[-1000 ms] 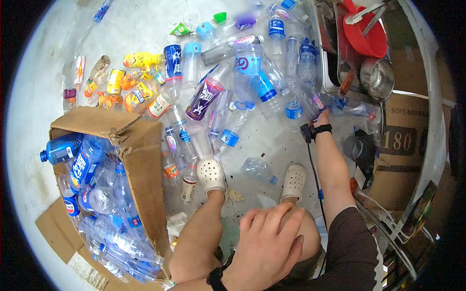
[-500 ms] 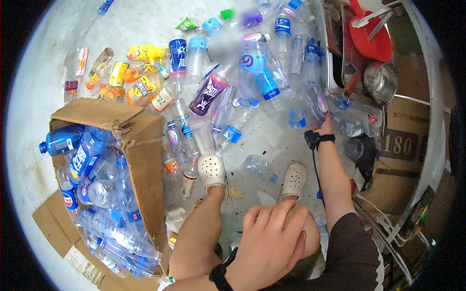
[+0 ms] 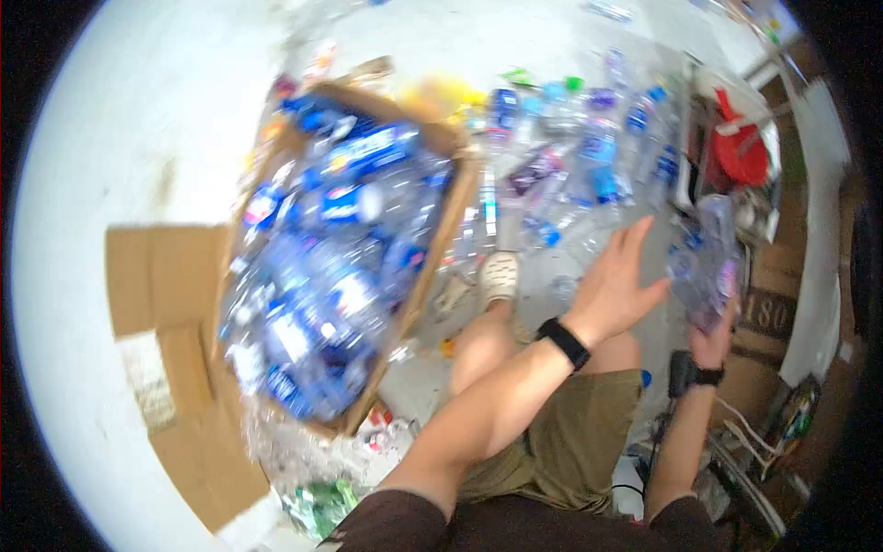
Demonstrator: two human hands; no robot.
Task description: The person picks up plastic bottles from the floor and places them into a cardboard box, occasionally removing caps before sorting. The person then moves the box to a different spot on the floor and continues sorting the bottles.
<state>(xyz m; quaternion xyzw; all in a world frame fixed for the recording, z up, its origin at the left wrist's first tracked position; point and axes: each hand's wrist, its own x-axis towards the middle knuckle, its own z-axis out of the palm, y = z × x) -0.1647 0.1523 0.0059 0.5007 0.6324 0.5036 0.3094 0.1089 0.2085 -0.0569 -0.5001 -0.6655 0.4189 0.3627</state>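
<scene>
My right hand (image 3: 712,339) is wrapped round the lower end of a clear plastic bottle (image 3: 716,241) with a pink-purple label, raised upright at the right. Motion blur softens the bottle's outline. My left hand (image 3: 618,287) is in the air left of it, fingers stretched toward the bottle and thumb apart, holding nothing. To the left, a cardboard box (image 3: 466,189) is heaped with clear and blue plastic bottles (image 3: 354,294). Beyond my hands, more bottles lie on the floor, among them one with a blue label (image 3: 598,152).
A metal rack with a red dipper (image 3: 739,152) stands at the far right, beside a carton marked 180 (image 3: 769,315). Flattened cardboard (image 3: 170,281) lies left of the box. Green bottles (image 3: 322,506) are at the lower left. My shoe (image 3: 499,276) rests on the floor.
The view has swung left, bringing more of the box into sight. My right hand has lifted the bottle from the floor. My left hand has moved forward from my knees and its fingers have spread.
</scene>
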